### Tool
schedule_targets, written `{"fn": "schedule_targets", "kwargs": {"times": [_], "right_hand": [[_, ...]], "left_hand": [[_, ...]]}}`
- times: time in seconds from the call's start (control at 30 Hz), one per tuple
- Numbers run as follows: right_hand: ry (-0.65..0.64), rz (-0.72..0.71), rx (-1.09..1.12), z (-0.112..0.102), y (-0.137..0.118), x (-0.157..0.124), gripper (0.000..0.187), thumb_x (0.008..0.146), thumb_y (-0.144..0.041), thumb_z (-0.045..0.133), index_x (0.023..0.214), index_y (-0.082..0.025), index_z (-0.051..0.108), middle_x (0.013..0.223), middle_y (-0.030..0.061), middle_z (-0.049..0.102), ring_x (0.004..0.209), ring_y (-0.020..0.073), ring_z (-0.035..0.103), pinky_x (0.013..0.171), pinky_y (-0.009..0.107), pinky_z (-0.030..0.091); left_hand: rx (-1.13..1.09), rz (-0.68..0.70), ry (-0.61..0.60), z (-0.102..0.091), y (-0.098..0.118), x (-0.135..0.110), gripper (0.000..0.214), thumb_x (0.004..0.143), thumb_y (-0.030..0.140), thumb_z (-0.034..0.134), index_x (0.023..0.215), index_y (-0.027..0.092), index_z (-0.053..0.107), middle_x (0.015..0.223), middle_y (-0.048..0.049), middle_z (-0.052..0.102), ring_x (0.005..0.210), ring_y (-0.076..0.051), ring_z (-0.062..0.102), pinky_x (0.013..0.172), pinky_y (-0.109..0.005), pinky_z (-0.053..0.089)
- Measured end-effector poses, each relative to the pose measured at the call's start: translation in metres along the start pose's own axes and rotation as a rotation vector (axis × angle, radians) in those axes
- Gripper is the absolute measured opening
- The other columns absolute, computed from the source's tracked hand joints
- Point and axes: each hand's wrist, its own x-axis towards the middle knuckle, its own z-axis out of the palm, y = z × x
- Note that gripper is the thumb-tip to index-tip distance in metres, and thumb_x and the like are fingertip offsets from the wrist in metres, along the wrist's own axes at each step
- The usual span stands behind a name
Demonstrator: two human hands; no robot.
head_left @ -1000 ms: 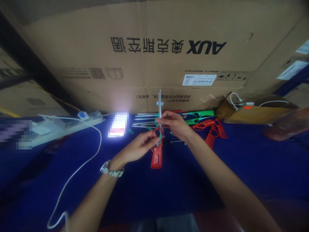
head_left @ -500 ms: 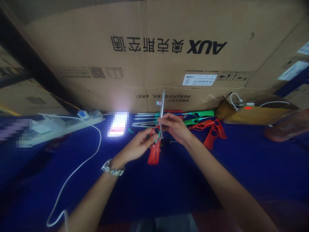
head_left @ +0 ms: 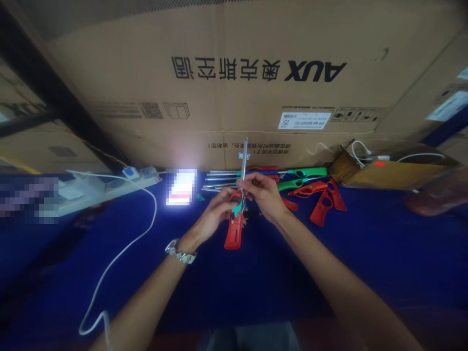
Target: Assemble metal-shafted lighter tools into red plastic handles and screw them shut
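My left hand [head_left: 215,209] is closed around the upper part of a red lighter handle [head_left: 233,236], which is opened up so that a green inner part [head_left: 237,208] and a thin wire show. My right hand [head_left: 263,192] pinches the silver metal tube [head_left: 244,158] near its lower end, where it meets the handle. The tube points up and away from me. Behind my hands lie several long-nosed lighters with metal tubes [head_left: 221,174]. A green lighter handle [head_left: 316,171] and a red handle shell [head_left: 321,208] lie to the right. My fingers hide part of the joint.
A large cardboard box [head_left: 226,29] stands upright behind the blue tabletop [head_left: 292,278]. On the left are a power strip [head_left: 106,197], a white cable [head_left: 120,253] and a bright, blurred-out screen [head_left: 182,186]. An open brown box [head_left: 398,173] with white cables sits at the right.
My left thumb has shifted off the inside of the handle, so more of the green part shows. The hands keep their hold. The view has moved slightly.
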Motion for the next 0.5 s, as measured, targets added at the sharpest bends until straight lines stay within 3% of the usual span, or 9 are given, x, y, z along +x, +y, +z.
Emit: {"fn": "schedule_targets", "kwargs": {"times": [0.1, 0.2, 0.37, 0.5], "right_hand": [[-0.005, 0.020, -0.020, 0.006, 0.002, -0.002, 0.036, 0.056, -0.042, 0.090, 0.071, -0.020, 0.065, 0.057, -0.0060, 0.056, 0.049, 0.0072, 0.040, 0.048, 0.025, 0.029], [-0.008, 0.005, -0.036, 0.012, 0.003, -0.005, 0.036, 0.054, -0.039, 0.091, 0.070, -0.020, 0.064, 0.057, -0.0072, 0.053, 0.052, 0.0082, 0.042, 0.052, 0.025, 0.033], [0.006, 0.045, 0.043, 0.015, 0.003, -0.006, 0.039, 0.054, -0.035, 0.090, 0.068, -0.020, 0.057, 0.061, -0.0070, 0.057, 0.058, 0.0096, 0.049, 0.058, 0.025, 0.037], [-0.004, 0.069, 0.067, 0.011, 0.004, -0.007, 0.039, 0.055, -0.036, 0.090, 0.067, -0.021, 0.056, 0.062, -0.0077, 0.056, 0.058, 0.0090, 0.047, 0.056, 0.024, 0.037]], "left_hand": [[-0.031, -0.032, 0.096, 0.004, 0.000, 0.001, 0.033, 0.088, 0.052, 0.060, 0.093, 0.020, 0.053, 0.075, 0.0016, 0.061, 0.049, -0.018, 0.065, 0.049, -0.037, 0.060], [0.027, -0.032, 0.186, 0.006, 0.001, 0.003, 0.041, 0.087, 0.062, 0.058, 0.094, 0.022, 0.051, 0.069, 0.0028, 0.061, 0.040, -0.019, 0.062, 0.037, -0.035, 0.056], [0.106, 0.020, 0.208, 0.008, -0.001, 0.004, 0.045, 0.086, 0.064, 0.060, 0.093, 0.021, 0.051, 0.063, 0.0037, 0.060, 0.037, -0.014, 0.058, 0.031, -0.026, 0.051], [0.124, 0.048, 0.157, 0.006, -0.002, 0.004, 0.042, 0.088, 0.061, 0.060, 0.093, 0.020, 0.052, 0.066, 0.0040, 0.060, 0.040, -0.012, 0.058, 0.031, -0.023, 0.051]]}}
